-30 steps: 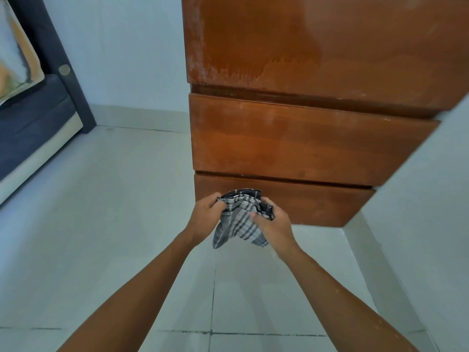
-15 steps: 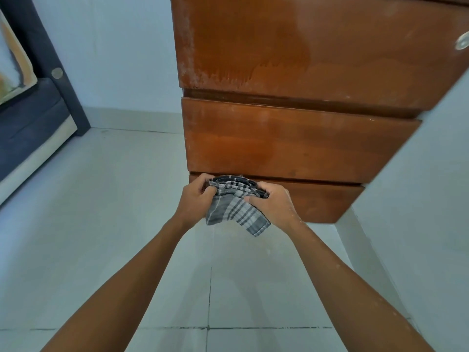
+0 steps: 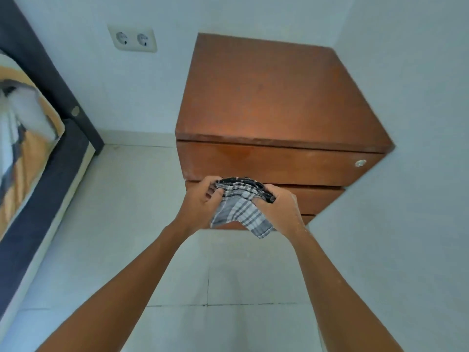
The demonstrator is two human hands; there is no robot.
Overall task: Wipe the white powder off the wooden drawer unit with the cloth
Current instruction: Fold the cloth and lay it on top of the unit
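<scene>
Cloth (image 3: 239, 212) first: a grey checked one, bunched between my two hands just below the middle of the frame, with one loose corner hanging down toward the floor. My left hand (image 3: 200, 199) grips its left end with curled fingers, and my right hand (image 3: 279, 209) clenches the right end, so both are grasping the same cloth and neither is free. The bunched length runs left to right across the frame.

Straight above and beyond the hands sits the wooden drawer unit (image 3: 274, 97), filling the centre and upper right of the frame. The cloth is held in front of its drawer fronts, about level with the second drawer; I cannot tell whether it touches the wood. Faint whitish marks show along the left edge of the top drawer front (image 3: 266, 161), just above my left hand, so I judge that hand the nearer one for that patch. The unit's top looks mostly clean from here, though the blur leaves me unsure. A small round lock (image 3: 360, 163) sits at the right end of the top drawer.

The unit stands on a pale tiled floor (image 3: 127, 224) in a corner of light walls. A double wall socket (image 3: 132, 39) is at upper left, and a dark bed frame (image 3: 50, 80) with patterned bedding runs down the left edge.
</scene>
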